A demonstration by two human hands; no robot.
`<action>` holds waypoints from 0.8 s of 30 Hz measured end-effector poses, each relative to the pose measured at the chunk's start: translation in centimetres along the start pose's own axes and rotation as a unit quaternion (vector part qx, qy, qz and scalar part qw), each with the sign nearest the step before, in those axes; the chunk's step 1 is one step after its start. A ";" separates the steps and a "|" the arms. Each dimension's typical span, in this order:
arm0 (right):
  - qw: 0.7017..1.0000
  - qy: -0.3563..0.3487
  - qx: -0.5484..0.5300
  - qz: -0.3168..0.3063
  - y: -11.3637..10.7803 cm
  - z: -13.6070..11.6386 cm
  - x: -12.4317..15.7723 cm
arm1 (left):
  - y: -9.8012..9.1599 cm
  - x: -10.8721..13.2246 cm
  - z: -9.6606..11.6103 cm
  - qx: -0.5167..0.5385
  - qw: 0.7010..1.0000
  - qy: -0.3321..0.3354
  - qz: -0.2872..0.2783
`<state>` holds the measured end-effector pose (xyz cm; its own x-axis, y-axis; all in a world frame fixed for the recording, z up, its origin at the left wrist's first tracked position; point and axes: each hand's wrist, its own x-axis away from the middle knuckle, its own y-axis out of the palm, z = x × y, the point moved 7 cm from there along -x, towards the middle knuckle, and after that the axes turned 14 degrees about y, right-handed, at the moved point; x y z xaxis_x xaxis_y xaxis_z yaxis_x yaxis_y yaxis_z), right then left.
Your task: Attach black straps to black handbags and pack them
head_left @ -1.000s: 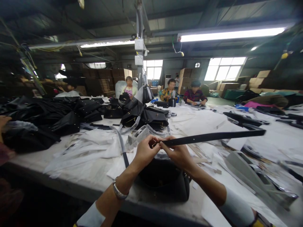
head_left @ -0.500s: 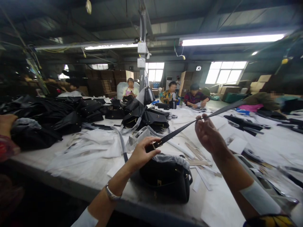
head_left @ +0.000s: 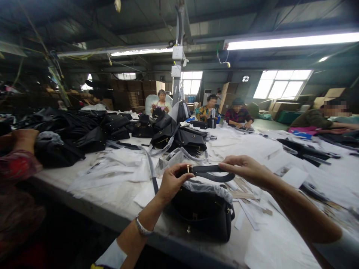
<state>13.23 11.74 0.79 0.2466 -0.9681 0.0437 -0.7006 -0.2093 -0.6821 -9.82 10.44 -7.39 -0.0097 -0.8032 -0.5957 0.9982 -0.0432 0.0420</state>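
Note:
A black strap point(head_left: 209, 169) stretches between my two hands above a black handbag. My left hand point(head_left: 174, 183) is closed round the strap's end, beside its gold buckle point(head_left: 189, 169). With the fingers of my right hand point(head_left: 243, 167) I pinch the strap farther along, where it bends back in a loop. Just below, the black handbag point(head_left: 203, 216) stands at the table's front edge, with clear plastic wrap point(head_left: 209, 188) round its top and a gold clasp on its front.
Black bags point(head_left: 179, 140) lie beyond my hands, and a large pile point(head_left: 64, 127) fills the left side. White sheets point(head_left: 112, 168) and card strips point(head_left: 246, 194) cover the table. A co-worker's arm point(head_left: 24, 149) reaches in from the left; several people sit across the table.
My right hand has come down and inward toward the left hand. The strap, stretched up to the right before, now folds back in a loop. The view has shifted slightly.

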 end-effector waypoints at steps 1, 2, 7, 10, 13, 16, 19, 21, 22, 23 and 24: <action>1.000 -0.007 0.018 0.001 0.4 -0.1 -0.2 | 0.1 0.0 0.0 -0.006 1.000 -0.001 -0.003; 0.999 -0.015 0.034 -0.001 0.9 -0.2 -0.4 | 0.2 0.1 0.0 -0.011 1.000 -0.002 -0.006; 0.985 -0.112 0.126 0.038 4.1 -2.8 -0.5 | 0.9 0.1 0.8 -0.067 0.996 0.030 -0.041; 0.962 -0.202 0.167 0.079 5.9 -5.2 0.4 | 0.8 0.1 1.3 -0.083 0.994 0.054 -0.037; 0.957 -0.208 0.189 0.067 7.2 -6.0 0.5 | 0.3 0.1 1.2 -0.079 0.995 0.061 -0.030; 0.950 -0.201 0.232 0.059 8.0 -6.0 0.3 | -0.2 0.4 1.1 -0.097 0.992 0.071 -0.039; 0.936 -0.221 0.266 0.061 8.3 -5.9 0.2 | -0.3 0.8 1.2 -0.117 0.989 0.080 -0.051; 0.937 -0.223 0.263 0.059 8.2 -5.7 0.0 | -0.3 1.0 1.3 -0.129 0.987 0.075 -0.061; 0.941 -0.221 0.252 0.054 8.1 -5.5 -0.2 | -0.3 1.1 1.3 -0.135 0.986 0.073 -0.068; 0.946 -0.217 0.238 0.047 8.0 -5.2 -0.4 | -0.3 1.1 1.4 -0.142 0.984 0.075 -0.078; 0.951 -0.213 0.222 0.039 7.9 -5.0 -0.6 | -0.3 1.0 1.6 -0.151 0.981 0.082 -0.086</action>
<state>4.19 9.95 -1.02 0.5208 -0.8151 -0.2537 -0.3985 0.0308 -0.9167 -10.24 8.68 -6.72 -0.1942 -0.6921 -0.6952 0.9550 0.0284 -0.2952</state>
